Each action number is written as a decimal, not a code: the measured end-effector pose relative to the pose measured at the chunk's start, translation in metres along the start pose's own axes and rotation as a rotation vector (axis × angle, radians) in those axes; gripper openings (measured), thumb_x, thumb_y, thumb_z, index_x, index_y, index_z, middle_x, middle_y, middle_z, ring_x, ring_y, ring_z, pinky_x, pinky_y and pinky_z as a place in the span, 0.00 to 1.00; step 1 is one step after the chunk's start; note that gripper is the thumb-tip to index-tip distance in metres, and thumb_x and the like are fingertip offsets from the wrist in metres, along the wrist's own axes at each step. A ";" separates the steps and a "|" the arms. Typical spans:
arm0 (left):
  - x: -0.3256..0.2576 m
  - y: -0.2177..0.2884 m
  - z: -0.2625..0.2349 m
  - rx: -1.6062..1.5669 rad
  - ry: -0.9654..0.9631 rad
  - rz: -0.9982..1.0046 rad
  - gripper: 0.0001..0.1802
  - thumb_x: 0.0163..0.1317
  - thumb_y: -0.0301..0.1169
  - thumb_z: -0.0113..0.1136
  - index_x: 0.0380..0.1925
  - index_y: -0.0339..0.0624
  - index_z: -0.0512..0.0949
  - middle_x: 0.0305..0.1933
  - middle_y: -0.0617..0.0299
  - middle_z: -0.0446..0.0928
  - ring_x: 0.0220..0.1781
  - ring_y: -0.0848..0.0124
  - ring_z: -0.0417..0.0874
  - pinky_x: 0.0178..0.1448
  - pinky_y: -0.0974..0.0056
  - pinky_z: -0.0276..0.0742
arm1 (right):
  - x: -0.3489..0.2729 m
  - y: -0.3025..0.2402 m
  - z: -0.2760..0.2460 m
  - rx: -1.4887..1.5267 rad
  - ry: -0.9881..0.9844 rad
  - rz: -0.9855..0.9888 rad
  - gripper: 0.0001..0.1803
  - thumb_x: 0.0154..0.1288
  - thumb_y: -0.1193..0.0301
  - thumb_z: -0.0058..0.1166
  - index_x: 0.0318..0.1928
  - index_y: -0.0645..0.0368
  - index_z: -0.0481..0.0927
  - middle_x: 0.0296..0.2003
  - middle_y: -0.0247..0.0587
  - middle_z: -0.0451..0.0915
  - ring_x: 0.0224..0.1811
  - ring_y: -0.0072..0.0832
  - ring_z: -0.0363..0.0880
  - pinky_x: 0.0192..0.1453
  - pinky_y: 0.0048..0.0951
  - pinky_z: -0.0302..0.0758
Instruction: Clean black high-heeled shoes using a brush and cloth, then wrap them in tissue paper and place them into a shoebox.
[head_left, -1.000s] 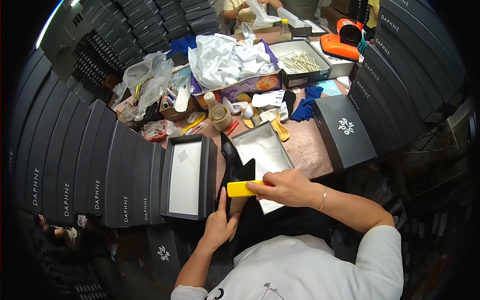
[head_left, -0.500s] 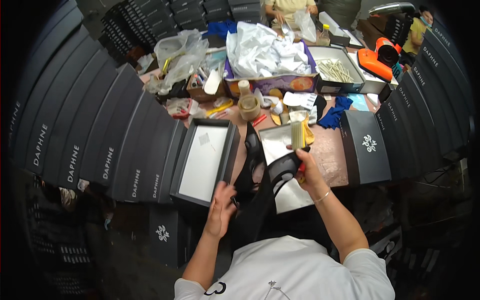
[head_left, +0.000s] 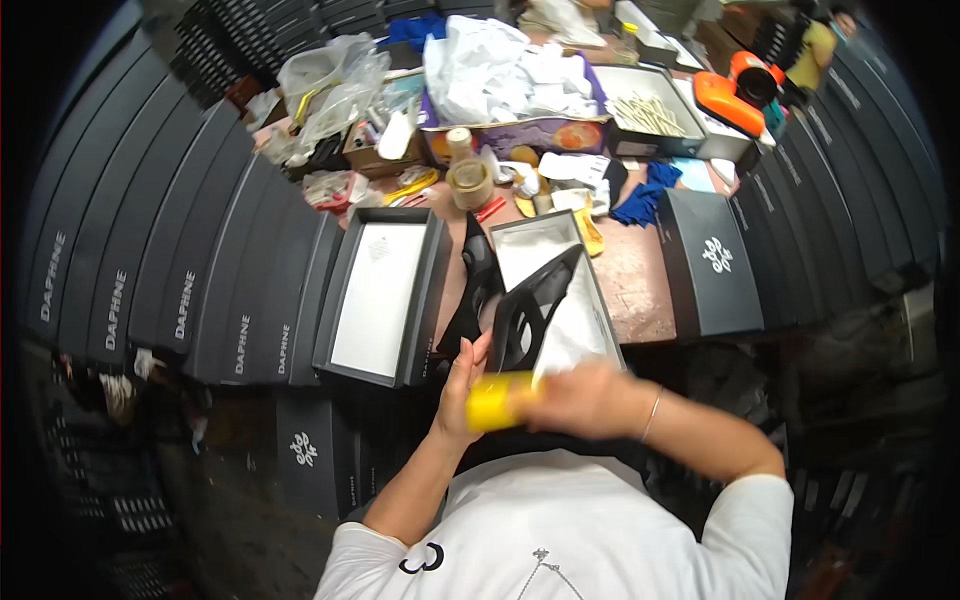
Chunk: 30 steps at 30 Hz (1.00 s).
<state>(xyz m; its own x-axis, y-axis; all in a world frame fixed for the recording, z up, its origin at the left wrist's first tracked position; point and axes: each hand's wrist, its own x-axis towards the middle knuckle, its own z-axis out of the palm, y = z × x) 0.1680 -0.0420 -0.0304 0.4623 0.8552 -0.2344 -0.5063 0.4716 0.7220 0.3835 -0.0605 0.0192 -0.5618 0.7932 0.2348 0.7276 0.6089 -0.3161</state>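
Note:
A black shoe with cut-out openings (head_left: 525, 320) slants over an open shoebox lined with white paper (head_left: 605, 305). My left hand (head_left: 460, 390) grips its near end, and part of the grip is hidden behind the yellow tool. My right hand (head_left: 590, 400), blurred by motion, is closed around a yellow block-shaped tool (head_left: 500, 400) that looks like a brush. The tool is in front of my left hand; whether it touches the shoe I cannot tell. Another black shoe (head_left: 478, 265) rests between the box and a dark tray-like box part with a white inside (head_left: 380, 290).
Dark shoeboxes (head_left: 210, 250) stand in a row at left, more (head_left: 815, 215) at right. Behind are a purple carton of white paper (head_left: 510, 140), a box of white sticks (head_left: 650, 115), an orange tool (head_left: 725, 105), a jar (head_left: 470, 185) and blue cloth (head_left: 645, 195).
My right hand has drawn the yellow tool toward my body and leftward. My left hand, open and apart before, has come to the black shoe. The view has shifted slightly.

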 end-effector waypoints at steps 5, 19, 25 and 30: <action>0.000 -0.001 -0.006 0.032 0.029 0.022 0.32 0.74 0.45 0.35 0.68 0.31 0.56 0.63 0.55 0.70 0.63 0.69 0.72 0.67 0.64 0.66 | -0.003 0.001 0.001 -0.029 0.119 0.010 0.12 0.58 0.62 0.59 0.42 0.49 0.80 0.25 0.42 0.77 0.24 0.36 0.80 0.26 0.34 0.77; -0.046 0.017 -0.028 1.516 -0.108 0.746 0.40 0.42 0.25 0.57 0.62 0.26 0.65 0.49 0.38 0.74 0.48 0.44 0.79 0.53 0.55 0.77 | -0.022 0.089 0.003 -0.207 0.148 0.564 0.17 0.61 0.67 0.55 0.52 0.45 0.79 0.25 0.41 0.77 0.23 0.36 0.78 0.25 0.37 0.75; -0.044 0.015 -0.033 1.549 -0.084 0.788 0.39 0.43 0.29 0.60 0.59 0.24 0.66 0.48 0.38 0.74 0.45 0.46 0.81 0.49 0.56 0.80 | -0.015 0.031 0.019 -0.012 0.306 0.100 0.12 0.61 0.66 0.57 0.46 0.47 0.77 0.26 0.40 0.76 0.22 0.35 0.79 0.24 0.33 0.76; -0.044 0.026 -0.038 1.522 -0.051 0.776 0.38 0.44 0.29 0.59 0.59 0.23 0.66 0.48 0.37 0.75 0.48 0.45 0.79 0.53 0.55 0.78 | -0.005 0.017 0.013 0.045 0.227 0.204 0.15 0.58 0.70 0.57 0.48 0.47 0.79 0.28 0.41 0.77 0.28 0.39 0.80 0.30 0.36 0.77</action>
<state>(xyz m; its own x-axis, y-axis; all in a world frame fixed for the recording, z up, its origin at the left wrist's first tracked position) 0.1072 -0.0592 -0.0265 0.4975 0.7463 0.4422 0.4784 -0.6613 0.5778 0.3939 -0.0544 0.0001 -0.3000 0.8835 0.3598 0.7952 0.4400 -0.4172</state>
